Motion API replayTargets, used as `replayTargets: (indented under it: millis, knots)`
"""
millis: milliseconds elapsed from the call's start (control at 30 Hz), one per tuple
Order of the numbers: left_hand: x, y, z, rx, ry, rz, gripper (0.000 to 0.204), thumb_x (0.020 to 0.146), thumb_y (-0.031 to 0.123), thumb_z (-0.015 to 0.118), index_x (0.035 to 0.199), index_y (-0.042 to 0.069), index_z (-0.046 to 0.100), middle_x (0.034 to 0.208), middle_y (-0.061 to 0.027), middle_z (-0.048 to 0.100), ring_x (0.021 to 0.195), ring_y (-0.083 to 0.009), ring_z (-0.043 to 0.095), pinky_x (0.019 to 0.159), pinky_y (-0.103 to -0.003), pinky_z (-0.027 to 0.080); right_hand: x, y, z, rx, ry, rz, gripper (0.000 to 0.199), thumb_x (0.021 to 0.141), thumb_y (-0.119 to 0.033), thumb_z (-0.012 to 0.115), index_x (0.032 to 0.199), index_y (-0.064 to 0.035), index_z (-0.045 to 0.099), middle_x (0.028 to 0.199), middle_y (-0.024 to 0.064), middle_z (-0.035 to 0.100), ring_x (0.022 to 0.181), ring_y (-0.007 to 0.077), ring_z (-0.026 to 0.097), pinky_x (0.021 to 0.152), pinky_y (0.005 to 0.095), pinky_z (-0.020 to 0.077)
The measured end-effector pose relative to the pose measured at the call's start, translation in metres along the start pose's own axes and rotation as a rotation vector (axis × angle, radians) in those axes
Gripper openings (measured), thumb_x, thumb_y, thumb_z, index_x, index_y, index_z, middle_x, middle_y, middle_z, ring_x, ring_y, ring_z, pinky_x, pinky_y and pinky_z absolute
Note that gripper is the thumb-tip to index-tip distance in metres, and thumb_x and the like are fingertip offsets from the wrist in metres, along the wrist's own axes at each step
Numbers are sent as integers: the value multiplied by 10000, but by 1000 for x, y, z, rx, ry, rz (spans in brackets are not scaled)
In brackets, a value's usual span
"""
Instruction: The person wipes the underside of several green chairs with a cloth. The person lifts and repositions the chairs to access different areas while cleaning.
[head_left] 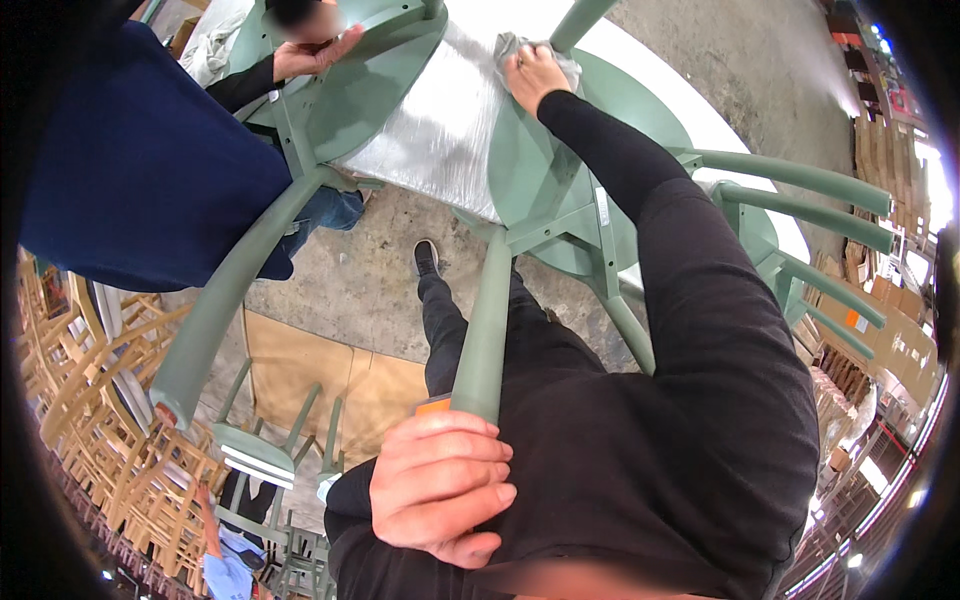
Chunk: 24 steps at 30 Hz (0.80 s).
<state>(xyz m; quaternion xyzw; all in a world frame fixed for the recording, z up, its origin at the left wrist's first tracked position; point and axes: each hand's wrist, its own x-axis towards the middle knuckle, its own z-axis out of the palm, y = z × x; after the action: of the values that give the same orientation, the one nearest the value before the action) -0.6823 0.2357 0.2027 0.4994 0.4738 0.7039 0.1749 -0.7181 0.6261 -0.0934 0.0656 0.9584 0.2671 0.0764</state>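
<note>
An upturned green chair (545, 215) rests on a table covered in clear plastic film (455, 110), its legs sticking up and out. My left hand (440, 485) is closed around the end of the chair leg (485, 330) that points toward me. A small orange piece (433, 405) shows between the fingers and the leg; its kind I cannot make out. At arm's length, my right hand (537, 75) presses a crumpled grey-white cloth (512, 48) against the chair, close to the base of its far leg.
To the left, a person in a navy top (150, 170) has one hand on another upturned green chair (365, 90). More green chair legs (800, 175) jut out on the right. Cardboard (330, 370) lies on the concrete floor, with stacked wooden chair frames (110, 400) at lower left.
</note>
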Motion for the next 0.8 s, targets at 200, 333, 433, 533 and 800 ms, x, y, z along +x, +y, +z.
replayTargets:
  millis: [200,333,433,533,800]
  knots:
    - [-2,-3,2,10,40,-15,335,871,274,690,880,-60,695,676,-133,649,614,-274,684,641,-400,576,-80,-37,-28,167,-222,-114,348,917,-192,526,1175,15,633,1023,131,686,1073,259,568,1000,425,389]
    - [-3,-1,-1,21,-40,-51,409,940,378,679,911,-30,671,734,-126,689,680,-293,726,704,-439,594,-114,-43,-32,102,-162,-103,431,923,-194,510,1284,25,599,1073,138,681,1108,283,557,1064,475,360]
    - [3,0,-3,12,-61,-44,414,949,387,672,907,-25,659,727,-129,689,677,-290,725,699,-436,595,-63,-22,-7,101,-48,8,416,938,-180,495,1288,25,587,1057,120,684,1105,253,570,985,418,396]
    - [3,0,3,-18,34,6,343,890,286,681,861,-56,695,667,-132,648,618,-277,687,649,-404,581,-5,-17,1,146,48,143,384,923,-148,524,1248,39,609,941,67,703,1065,235,577,882,376,398]
    - [2,0,-3,19,-85,-56,422,968,403,657,927,-17,642,737,-141,696,684,-288,726,691,-438,598,-108,-43,-35,139,-193,-109,468,939,-206,499,1332,35,581,1040,130,702,1089,260,581,962,413,404]
